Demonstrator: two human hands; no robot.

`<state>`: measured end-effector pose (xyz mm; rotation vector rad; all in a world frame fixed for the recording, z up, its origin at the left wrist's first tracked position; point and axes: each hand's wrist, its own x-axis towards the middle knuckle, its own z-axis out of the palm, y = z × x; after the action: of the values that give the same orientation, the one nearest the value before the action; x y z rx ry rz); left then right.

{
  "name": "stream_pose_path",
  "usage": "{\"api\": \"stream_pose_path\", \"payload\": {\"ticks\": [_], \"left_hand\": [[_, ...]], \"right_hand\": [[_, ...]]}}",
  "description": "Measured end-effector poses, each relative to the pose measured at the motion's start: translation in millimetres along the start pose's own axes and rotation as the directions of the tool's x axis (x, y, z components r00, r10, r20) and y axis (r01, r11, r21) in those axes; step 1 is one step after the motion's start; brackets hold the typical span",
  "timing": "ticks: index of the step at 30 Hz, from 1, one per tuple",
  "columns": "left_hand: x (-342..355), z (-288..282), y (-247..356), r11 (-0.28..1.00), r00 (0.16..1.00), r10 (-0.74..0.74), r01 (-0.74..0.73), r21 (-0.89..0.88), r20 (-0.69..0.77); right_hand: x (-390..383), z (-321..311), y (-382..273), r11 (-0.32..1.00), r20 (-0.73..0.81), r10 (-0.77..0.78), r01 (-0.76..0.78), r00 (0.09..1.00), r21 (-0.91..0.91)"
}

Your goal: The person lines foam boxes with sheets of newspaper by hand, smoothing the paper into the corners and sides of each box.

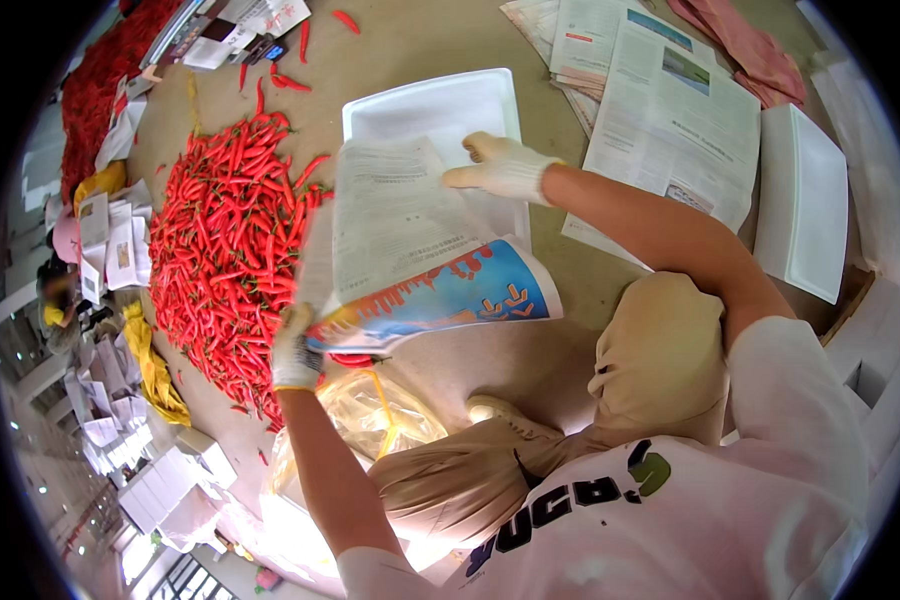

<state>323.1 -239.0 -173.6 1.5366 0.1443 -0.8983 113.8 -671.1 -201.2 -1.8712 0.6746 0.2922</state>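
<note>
A printed newspaper sheet (pixel 400 225) slants over a white foam box (pixel 430 100), covering much of it. Its near part curls up and shows a blue coloured picture. My left hand (pixel 295 350), in a white knit glove, is closed on the sheet's near left edge, beside the chilli heap. My right hand (pixel 505 168), gloved too, reaches over the box's right side. Its thumb rests at the sheet's right edge, apart from the other fingers. A big heap of red chillies (pixel 225 250) lies on the floor left of the box.
More newspapers (pixel 670 130) are spread at the right, beside a white foam lid or box (pixel 805 200). A clear plastic bag (pixel 380 410) lies before my legs. Yellow sacking (pixel 153 365) and a scale (pixel 260 48) are at left and far left. Another person (pixel 60 300) sits far left.
</note>
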Motion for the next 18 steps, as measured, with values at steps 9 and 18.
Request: {"api": "stream_pose_path", "payload": {"ticks": [9, 18], "left_hand": [[-124.6, 59.0, 104.1, 0.764, 0.763, 0.645, -0.644, 0.042, -0.039], [-106.0, 0.6, 85.0, 0.737, 0.820, 0.541, -0.357, -0.574, 0.185]], "right_hand": [[28.3, 86.1, 18.1, 0.615, 0.585, 0.024, -0.473, 0.811, 0.630], [27.9, 110.7, -27.1, 0.496, 0.568, -0.278, -0.391, 0.774, 0.775]]}}
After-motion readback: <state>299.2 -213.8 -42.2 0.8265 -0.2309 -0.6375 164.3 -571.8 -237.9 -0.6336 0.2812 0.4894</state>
